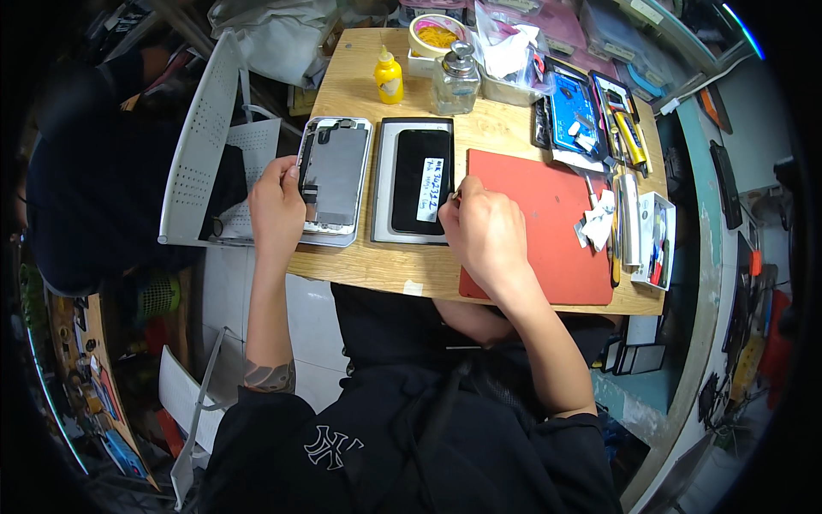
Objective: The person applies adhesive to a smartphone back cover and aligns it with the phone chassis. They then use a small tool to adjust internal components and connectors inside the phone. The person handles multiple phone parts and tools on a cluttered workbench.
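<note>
A phone screen panel (338, 176) lies back up at the table's left edge, with a grey plate, a white border and a dark ribbon cable showing. My left hand (278, 199) is closed on its left edge, thumb on top. To its right, a black phone (411, 158) lies in a shallow box (383, 201) and bears a white handwritten label (430, 190). My right hand (486, 224) is closed in a pinch beside the box's right edge, above the red mat (548, 206). Whatever its fingertips hold is mostly hidden.
Behind stand a yellow bottle (389, 79), a glass dispenser jar (455, 83) and a tape roll (437, 32). Phone parts lie on a blue pad (575, 107). Crumpled tissue (598, 221) and a white tool box (654, 240) are right. A white perforated chair (199, 141) stands left, near another person.
</note>
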`<state>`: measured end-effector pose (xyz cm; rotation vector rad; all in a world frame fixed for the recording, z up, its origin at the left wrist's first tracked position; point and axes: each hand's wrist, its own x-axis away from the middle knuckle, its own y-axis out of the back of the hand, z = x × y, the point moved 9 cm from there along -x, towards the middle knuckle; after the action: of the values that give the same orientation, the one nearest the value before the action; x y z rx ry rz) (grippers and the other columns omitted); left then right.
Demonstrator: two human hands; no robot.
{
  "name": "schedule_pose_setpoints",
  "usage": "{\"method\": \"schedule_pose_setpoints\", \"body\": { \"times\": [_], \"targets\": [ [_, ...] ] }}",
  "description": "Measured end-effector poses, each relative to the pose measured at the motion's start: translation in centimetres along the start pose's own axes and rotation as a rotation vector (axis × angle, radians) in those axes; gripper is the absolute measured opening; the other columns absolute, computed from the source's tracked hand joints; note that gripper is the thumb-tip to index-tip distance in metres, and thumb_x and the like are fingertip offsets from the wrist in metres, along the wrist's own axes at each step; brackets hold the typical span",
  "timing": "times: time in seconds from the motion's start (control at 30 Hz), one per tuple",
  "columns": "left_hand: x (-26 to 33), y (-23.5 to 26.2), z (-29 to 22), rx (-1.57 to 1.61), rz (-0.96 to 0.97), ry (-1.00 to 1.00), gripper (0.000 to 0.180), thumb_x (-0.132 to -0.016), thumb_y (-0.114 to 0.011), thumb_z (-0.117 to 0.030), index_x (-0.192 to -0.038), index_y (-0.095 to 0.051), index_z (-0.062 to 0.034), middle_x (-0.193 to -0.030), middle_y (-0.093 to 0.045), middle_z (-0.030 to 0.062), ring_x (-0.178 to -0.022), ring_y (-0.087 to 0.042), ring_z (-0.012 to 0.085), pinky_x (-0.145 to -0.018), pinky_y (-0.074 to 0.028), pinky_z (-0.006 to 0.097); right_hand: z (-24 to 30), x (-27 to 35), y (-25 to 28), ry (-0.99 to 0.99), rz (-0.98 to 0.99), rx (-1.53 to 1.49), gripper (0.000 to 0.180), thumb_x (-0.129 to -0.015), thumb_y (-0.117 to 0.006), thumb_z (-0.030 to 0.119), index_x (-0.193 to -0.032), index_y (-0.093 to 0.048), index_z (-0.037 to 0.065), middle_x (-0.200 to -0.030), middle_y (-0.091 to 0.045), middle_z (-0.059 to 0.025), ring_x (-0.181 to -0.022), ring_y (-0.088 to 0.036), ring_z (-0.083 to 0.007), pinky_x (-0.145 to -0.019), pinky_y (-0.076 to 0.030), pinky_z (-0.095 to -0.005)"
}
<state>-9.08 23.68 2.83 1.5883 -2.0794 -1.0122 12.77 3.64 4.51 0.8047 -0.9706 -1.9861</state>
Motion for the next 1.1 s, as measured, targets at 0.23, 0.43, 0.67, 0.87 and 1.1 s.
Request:
{"method": "schedule_pose_setpoints", "body": {
  "times": [0.23,0.43,0.67,0.87,1.1],
  "targets": [
    [0.3,-1.2,-2.4,-0.076,-0.056,-0.183,0.023,-0.109,-0.057,-0.011,-0.117,-0.073,0.0043,-0.102,-0.077,0.0244,-0.094,-0.075,0.0406,-0.085,-0.056,0.046,-2.4,2.5,2.2,0.018,-0.043,0.01,0.016,-0.094,-0.069,0.01,-0.098,-0.057,-0.001,-0.075,-0.071,-0.0226,-0.067,-0.071,-0.0444,-0.062,-0.057,-0.0549],
    [0.4,-2.9,-4.1,-0.133,0.03,-0.146,0.023,-0.104,-0.065,-0.017,-0.116,-0.078,-0.0019,-0.098,-0.079,0.0211,-0.09,-0.077,0.0387,-0.083,-0.058,0.045,-7.3,6.9,6.5,-0.01,-0.018,0.1,0.015,-0.095,-0.068,0.006,-0.102,-0.055,0.003,-0.084,-0.071,-0.0195,-0.074,-0.071,-0.0426,-0.065,-0.055,-0.0523],
    [2.1,-3.3,-7.3,-0.327,0.078,-0.17,0.023,-0.1,-0.068,-0.022,-0.11,-0.082,-0.0055,-0.093,-0.079,0.0151,-0.08,-0.074,0.0323,-0.078,-0.056,0.041,-11.7,7.6,10.8,-0.086,-0.137,0.213,0.01,-0.096,-0.07,0.009,-0.1,-0.063,0.005,-0.095,-0.071,-0.0161,-0.083,-0.072,-0.0413,-0.07,-0.055,-0.0522],
    [3.2,-3.3,-8.2,-0.183,0.017,-0.135,0.038,-0.1,-0.073,-0.03,-0.128,-0.076,-0.0039,-0.118,-0.074,0.0194,-0.106,-0.072,0.0345,-0.093,-0.055,0.044,-8.6,9.6,10.6,-0.165,-0.195,0.121,0.034,-0.089,-0.086,0.026,-0.114,-0.072,0.007,-0.098,-0.069,-0.0098,-0.079,-0.074,-0.0334,-0.069,-0.058,-0.044],
    [9.6,-8.5,-13.3,-0.312,0.133,-0.519,0.064,-0.089,-0.086,-0.038,-0.143,-0.067,-0.0102,-0.144,-0.062,0.0172,-0.133,-0.06,0.0366,-0.109,-0.046,0.049,-7.6,11.3,9.0,-0.29,-0.15,0.205,0.072,-0.083,-0.092,0.032,-0.138,-0.059,-0.001,-0.123,-0.062,-0.014,-0.081,-0.077,-0.033,-0.068,-0.06,-0.042]
  ]
}}
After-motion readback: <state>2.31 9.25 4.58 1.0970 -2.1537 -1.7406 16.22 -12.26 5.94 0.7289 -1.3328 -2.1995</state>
